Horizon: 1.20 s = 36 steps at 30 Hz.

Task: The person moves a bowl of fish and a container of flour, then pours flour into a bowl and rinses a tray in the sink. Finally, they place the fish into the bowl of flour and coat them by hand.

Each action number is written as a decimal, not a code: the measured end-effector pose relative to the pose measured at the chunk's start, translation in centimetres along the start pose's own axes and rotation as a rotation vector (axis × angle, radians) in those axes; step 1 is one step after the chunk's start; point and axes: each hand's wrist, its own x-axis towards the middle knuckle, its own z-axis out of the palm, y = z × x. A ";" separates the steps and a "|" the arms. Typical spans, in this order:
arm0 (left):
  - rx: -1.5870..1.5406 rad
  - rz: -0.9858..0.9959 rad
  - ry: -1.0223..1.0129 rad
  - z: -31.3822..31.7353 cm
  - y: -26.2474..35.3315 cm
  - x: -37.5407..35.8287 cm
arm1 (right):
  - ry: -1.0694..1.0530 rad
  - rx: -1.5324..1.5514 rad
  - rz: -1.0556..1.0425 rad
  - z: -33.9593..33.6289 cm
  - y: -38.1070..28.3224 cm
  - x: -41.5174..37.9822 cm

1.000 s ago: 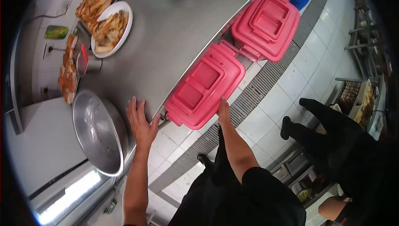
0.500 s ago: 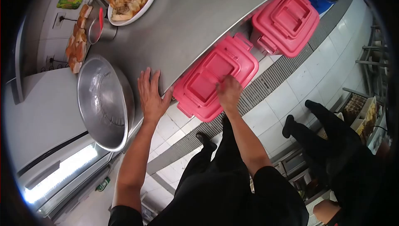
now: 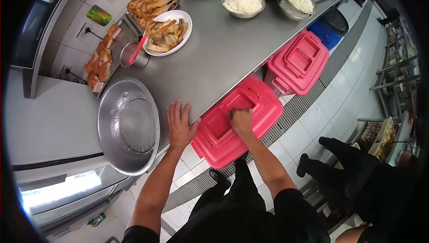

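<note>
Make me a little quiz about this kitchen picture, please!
1. True or false: the left hand lies flat on the metal counter.
2. What does the right hand touch? A) the big metal bowl B) the lid of the near pink bin C) the plate of food
3. Fill in: a second pink bin stands farther along the counter, next to a ____ barrel.

Key: 1. True, the palm is down by the counter's edge. 2. B, the fingers curl at the raised part of the lid. 3. blue.
</note>
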 end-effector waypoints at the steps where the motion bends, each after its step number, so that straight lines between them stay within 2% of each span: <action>1: -0.006 -0.003 -0.001 0.0 -0.2 0.0 | -0.026 -0.024 0.051 -1.1 0.2 -0.2; 4: -0.025 0.016 -0.008 0.2 -0.1 -0.3 | -0.129 -0.011 0.109 -5.4 1.4 -1.1; 8: -0.022 0.019 0.001 0.1 0.0 -0.2 | -0.077 -0.045 0.190 -8.5 4.2 -3.9; 11: -0.023 0.026 0.001 0.1 0.0 -0.2 | -0.056 -0.012 0.343 -11.3 6.9 -7.3; 13: -0.021 0.029 -0.002 0.3 -0.2 -0.2 | 0.209 -0.055 0.365 -13.0 8.6 -9.1; 16: 0.006 0.007 -0.037 0.3 0.0 -0.1 | 0.277 -0.110 0.428 -15.4 12.9 -8.4; 20: 0.026 0.012 -0.059 0.4 0.3 0.1 | 0.414 -0.177 0.286 -15.6 22.2 -2.7; 22: 0.045 0.017 -0.055 0.4 0.4 0.3 | 0.385 -0.170 0.233 -16.3 25.6 1.3; 24: 0.057 0.020 -0.066 0.4 0.4 0.3 | 0.448 -0.155 0.099 -16.5 28.7 5.3; 27: 0.073 0.028 -0.079 0.6 0.6 0.8 | 0.376 -0.214 0.076 -16.1 33.2 11.1; 32: 0.105 0.060 -0.089 0.9 0.5 1.2 | 0.246 -0.283 0.151 -14.7 38.6 18.8; 34: 0.102 0.072 -0.088 1.0 0.4 1.4 | 0.180 -0.286 0.199 -14.6 38.7 20.7; 36: 0.096 0.092 -0.094 1.1 0.4 1.4 | 0.233 -0.237 0.378 -14.5 37.8 21.7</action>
